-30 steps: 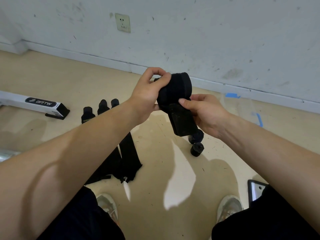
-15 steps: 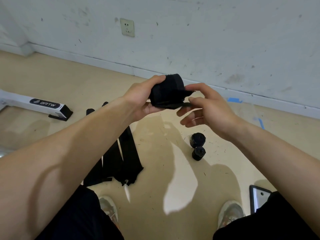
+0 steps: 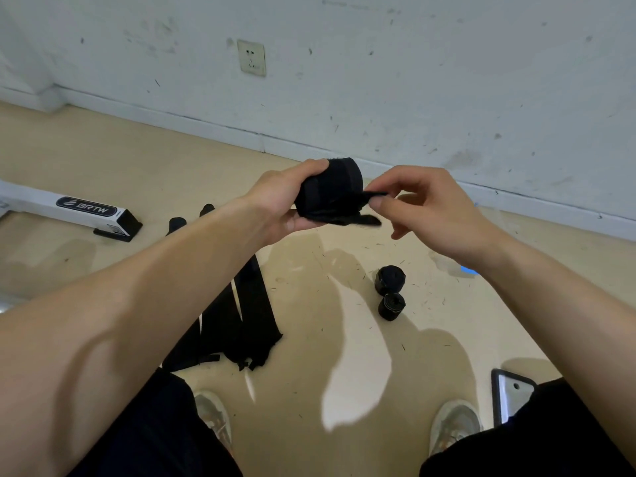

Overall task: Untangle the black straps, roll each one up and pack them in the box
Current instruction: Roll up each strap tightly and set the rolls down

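Note:
I hold a thick rolled black strap point(image 3: 330, 191) in front of me at chest height. My left hand point(image 3: 285, 201) grips the roll from its left side, thumb on top. The thumb and forefinger of my right hand point(image 3: 423, 204) pinch the roll's loose end at its right side. Two finished small black rolls point(image 3: 390, 290) stand on the floor below my right hand. Unrolled black straps point(image 3: 237, 321) lie flat on the floor under my left forearm, their far ends partly hidden by it. A clear plastic box point(image 3: 447, 263) is faintly visible on the floor behind my right wrist.
A white BRTW-labelled bar with a black foot point(image 3: 86, 211) lies on the floor at the left. A phone point(image 3: 509, 397) lies by my right shoe. The white wall point(image 3: 413, 80) with a socket runs close behind.
The hanging tail of the strap has been wound up onto the roll. My right hand shifted from under the roll to pinching its end at the right side.

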`<state>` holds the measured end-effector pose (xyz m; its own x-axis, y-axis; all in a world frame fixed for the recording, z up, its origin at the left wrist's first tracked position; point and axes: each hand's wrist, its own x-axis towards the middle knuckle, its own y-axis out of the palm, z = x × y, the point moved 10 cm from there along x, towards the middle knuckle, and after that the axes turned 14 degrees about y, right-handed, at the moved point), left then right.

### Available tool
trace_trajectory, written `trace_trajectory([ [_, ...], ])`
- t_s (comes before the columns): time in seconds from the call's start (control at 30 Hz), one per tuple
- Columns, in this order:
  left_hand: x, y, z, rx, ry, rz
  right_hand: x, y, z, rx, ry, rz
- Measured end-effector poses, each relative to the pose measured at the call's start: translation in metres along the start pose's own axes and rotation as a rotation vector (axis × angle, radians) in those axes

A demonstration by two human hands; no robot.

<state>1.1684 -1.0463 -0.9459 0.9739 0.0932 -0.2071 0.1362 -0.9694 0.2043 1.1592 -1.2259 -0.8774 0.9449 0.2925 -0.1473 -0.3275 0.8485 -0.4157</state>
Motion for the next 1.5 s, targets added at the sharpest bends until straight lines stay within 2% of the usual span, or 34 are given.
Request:
trace_trajectory([
  [0.3, -0.007, 0.032, 0.005, 0.134, 0.120, 0.133, 0.010, -0.016, 0.003, -0.102, -0.063, -0.214],
  [0.43, -0.015, 0.048, 0.004, 0.138, 0.161, 0.231, 0.013, -0.025, -0.006, -0.061, -0.014, -0.318],
  [0.63, -0.019, 0.050, 0.002, 0.129, 0.202, 0.260, 0.015, -0.029, -0.018, -0.011, 0.045, -0.400],
  [0.8, -0.021, 0.054, 0.002, 0.161, 0.216, 0.281, 0.017, -0.029, -0.030, 0.055, 0.090, -0.409],
  [1.13, -0.023, 0.055, 0.005, 0.225, 0.193, 0.243, 0.022, -0.030, -0.037, -0.042, 0.154, -0.410],
  [1.3, -0.018, 0.045, 0.002, 0.237, 0.160, 0.181, 0.020, -0.013, -0.028, -0.054, 0.083, -0.229],
  [1.37, -0.018, 0.044, 0.003, 0.262, 0.147, 0.186, 0.019, -0.011, -0.028, -0.105, 0.083, -0.203],
  [1.5, -0.021, 0.048, 0.005, 0.300, 0.134, 0.238, 0.020, -0.013, -0.029, -0.013, 0.098, -0.171],
])
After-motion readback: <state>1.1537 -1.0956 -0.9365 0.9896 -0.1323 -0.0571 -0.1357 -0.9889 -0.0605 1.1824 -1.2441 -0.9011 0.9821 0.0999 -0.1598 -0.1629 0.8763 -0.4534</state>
